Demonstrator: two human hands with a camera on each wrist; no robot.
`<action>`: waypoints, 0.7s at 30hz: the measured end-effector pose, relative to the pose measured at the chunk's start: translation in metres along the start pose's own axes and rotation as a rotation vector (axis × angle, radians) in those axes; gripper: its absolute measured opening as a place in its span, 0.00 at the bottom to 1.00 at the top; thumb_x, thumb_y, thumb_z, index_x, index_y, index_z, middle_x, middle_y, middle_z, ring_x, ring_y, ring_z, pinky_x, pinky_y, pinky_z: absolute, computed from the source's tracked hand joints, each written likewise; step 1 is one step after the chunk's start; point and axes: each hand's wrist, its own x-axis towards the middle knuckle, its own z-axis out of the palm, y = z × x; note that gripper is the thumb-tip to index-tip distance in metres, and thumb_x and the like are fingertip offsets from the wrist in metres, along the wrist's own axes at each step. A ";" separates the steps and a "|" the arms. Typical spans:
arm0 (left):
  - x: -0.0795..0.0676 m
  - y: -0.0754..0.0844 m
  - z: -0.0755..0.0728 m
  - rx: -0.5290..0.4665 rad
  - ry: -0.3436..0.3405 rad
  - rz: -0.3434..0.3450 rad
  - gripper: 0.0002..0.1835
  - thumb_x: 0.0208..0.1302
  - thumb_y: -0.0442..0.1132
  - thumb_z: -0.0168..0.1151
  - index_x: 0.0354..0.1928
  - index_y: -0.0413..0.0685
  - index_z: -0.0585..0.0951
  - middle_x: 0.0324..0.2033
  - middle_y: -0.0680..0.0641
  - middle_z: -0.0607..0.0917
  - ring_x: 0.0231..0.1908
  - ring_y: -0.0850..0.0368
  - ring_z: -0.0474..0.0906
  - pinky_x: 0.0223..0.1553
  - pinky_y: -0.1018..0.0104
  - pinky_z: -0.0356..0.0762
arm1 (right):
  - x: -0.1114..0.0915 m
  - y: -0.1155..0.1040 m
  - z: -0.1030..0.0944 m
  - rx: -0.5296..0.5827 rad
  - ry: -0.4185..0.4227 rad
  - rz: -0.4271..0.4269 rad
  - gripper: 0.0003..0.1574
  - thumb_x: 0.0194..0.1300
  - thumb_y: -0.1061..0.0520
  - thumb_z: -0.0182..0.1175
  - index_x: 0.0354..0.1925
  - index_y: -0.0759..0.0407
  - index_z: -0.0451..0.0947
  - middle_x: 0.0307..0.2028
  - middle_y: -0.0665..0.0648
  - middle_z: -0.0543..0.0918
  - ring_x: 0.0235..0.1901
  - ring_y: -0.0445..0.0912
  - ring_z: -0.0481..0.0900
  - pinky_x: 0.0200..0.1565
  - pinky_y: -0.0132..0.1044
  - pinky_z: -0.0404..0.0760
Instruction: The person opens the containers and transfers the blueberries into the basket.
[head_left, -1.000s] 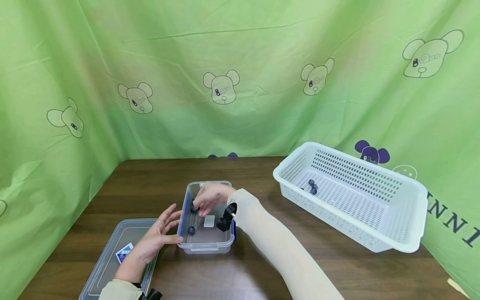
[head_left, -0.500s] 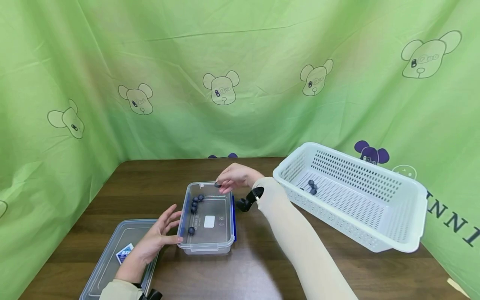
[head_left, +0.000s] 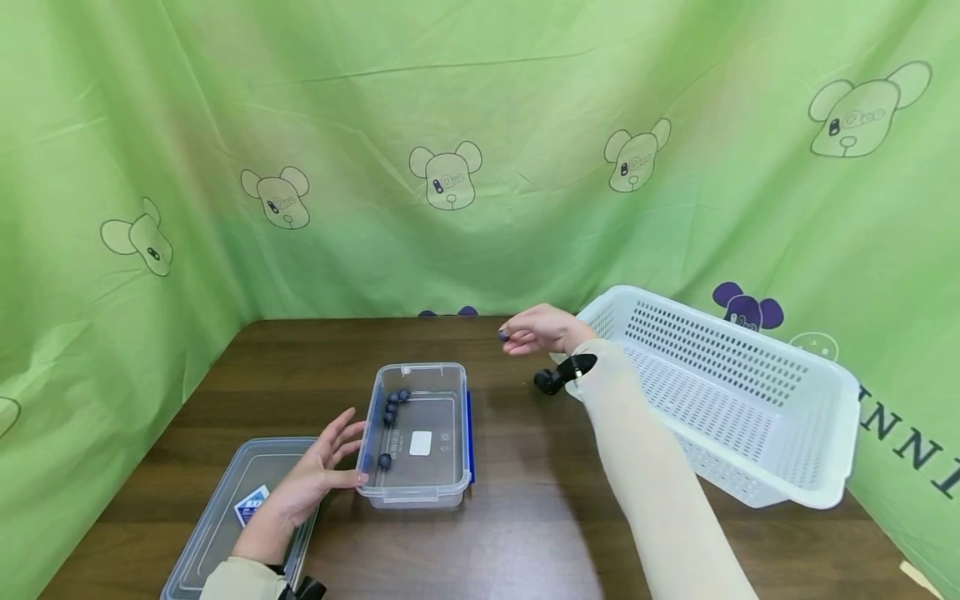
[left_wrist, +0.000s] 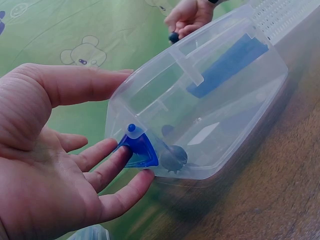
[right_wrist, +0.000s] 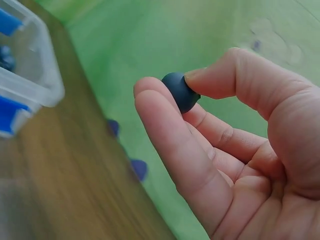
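While a translucent, blue-grey plastic lid [head_left: 217, 521] lies nearest on the brown wood-look table [head_left: 517, 525], the left hand [head_left: 315, 471] stands above it with fingers spread, its thumb and fingertips touching the near left corner of a clear rectangular plastic box [head_left: 412, 500] with blue clasps, as if to steady it. Along the box's left side sit four round, dark blue berries [head_left: 391, 409] in a row and a lone berry [head_left: 385, 462] nearer the front.

Farther off, the right hand [head_left: 536, 329] pinches one dark blue, ball-shaped berry [right_wrist: 180, 93] between thumb and foremost fingertips, above the table, between the box and a white perforated plastic basket [head_left: 712, 408]. The sleeve [head_left: 645, 467] hides the basket's left end.

Probably the step in hand is carrying this single berry to the basket. The next move would call for a light, steady pinch, clearance over the basket's rim, then a low, gentle release.
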 end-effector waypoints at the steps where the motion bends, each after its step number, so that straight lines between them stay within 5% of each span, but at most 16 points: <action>1: 0.000 0.000 0.000 0.001 0.000 -0.002 0.56 0.54 0.22 0.64 0.78 0.38 0.39 0.73 0.31 0.52 0.70 0.36 0.52 0.61 0.53 0.62 | -0.003 -0.001 -0.007 0.017 0.014 -0.001 0.12 0.71 0.68 0.51 0.47 0.77 0.75 0.32 0.61 0.85 0.31 0.47 0.85 0.42 0.39 0.83; 8: -0.001 0.001 0.001 -0.007 0.005 -0.009 0.56 0.54 0.21 0.64 0.78 0.38 0.39 0.74 0.31 0.52 0.70 0.37 0.52 0.58 0.61 0.65 | -0.022 -0.004 -0.049 0.135 0.076 0.016 0.19 0.71 0.70 0.47 0.29 0.62 0.83 0.30 0.59 0.84 0.31 0.46 0.86 0.43 0.35 0.82; 21: -0.001 0.003 0.001 -0.008 0.003 -0.008 0.55 0.55 0.21 0.64 0.78 0.38 0.39 0.74 0.32 0.52 0.70 0.37 0.53 0.60 0.54 0.64 | -0.054 0.021 -0.108 0.354 0.118 0.037 0.19 0.75 0.68 0.42 0.33 0.64 0.79 0.35 0.60 0.84 0.36 0.46 0.86 0.46 0.34 0.81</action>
